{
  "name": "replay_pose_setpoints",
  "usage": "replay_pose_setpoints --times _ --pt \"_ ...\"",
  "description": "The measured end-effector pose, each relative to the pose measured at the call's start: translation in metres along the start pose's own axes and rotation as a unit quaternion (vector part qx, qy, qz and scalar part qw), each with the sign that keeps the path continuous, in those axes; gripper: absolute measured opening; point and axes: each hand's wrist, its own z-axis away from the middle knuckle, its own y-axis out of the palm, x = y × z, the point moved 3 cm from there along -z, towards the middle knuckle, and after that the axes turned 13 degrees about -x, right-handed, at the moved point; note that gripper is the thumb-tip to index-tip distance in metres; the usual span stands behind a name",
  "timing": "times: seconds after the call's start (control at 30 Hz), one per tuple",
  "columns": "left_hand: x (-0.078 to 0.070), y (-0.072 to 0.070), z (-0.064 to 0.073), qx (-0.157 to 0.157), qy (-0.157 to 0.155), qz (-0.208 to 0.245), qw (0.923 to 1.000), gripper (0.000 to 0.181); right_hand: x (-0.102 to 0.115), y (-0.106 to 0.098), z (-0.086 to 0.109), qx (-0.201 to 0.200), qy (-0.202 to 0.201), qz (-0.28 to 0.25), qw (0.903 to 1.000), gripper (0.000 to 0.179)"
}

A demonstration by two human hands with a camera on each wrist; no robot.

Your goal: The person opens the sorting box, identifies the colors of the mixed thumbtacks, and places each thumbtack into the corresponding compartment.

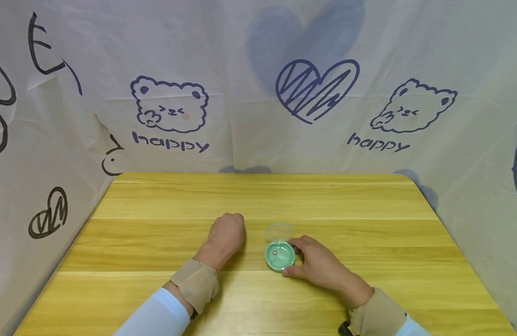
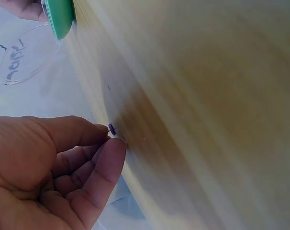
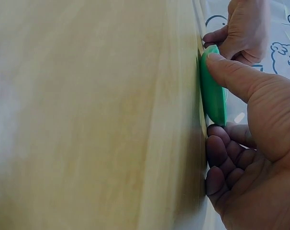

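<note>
A round green pill case (image 1: 280, 256) lies on the table with its clear lid (image 1: 279, 231) flipped back on the far side. Thin dividers split its inside, and a small copper-coloured round piece (image 1: 275, 252) sits in the left compartment. My right hand (image 1: 319, 263) holds the case from the right, thumb at the near side and fingers at the far side. Left of the case, my left hand (image 1: 227, 235) is low over the table. Its thumb and forefinger tips pinch a small purple-headed pin (image 2: 112, 129) with a thin metal shaft, hidden in the head view.
The wooden table (image 1: 166, 196) has light yellow grain and reaches to a white cloth (image 1: 250, 126) printed with hearts, bears and lettering. The cloth hangs behind the table and along both sides.
</note>
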Motion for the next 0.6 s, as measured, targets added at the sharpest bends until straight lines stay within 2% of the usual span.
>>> replay_pose_setpoints --times 0.27,0.37,0.5,0.53,0.6 --pt "0.002 0.0011 0.0005 0.016 -0.013 0.01 0.9997 0.033 -0.0006 0.0007 -0.0005 0.0 0.004 -0.002 1.0 0.074" --pt "0.0027 0.0022 0.0005 0.013 -0.015 0.026 0.9995 0.026 -0.0007 0.001 -0.0005 -0.001 0.004 -0.001 1.0 0.075" --pt "0.0027 0.0018 0.0001 -0.003 -0.001 0.045 0.999 0.018 -0.0006 0.0011 -0.0004 -0.001 0.004 -0.002 1.0 0.075" --pt "0.005 0.0065 -0.0003 -0.01 0.009 0.044 0.999 0.02 -0.0007 0.0011 -0.0003 -0.001 0.004 -0.003 1.0 0.075" --pt "0.0045 0.0062 -0.0008 -0.012 0.013 0.036 0.9992 0.026 -0.0005 0.0009 -0.0001 0.0 0.003 -0.003 1.0 0.075"
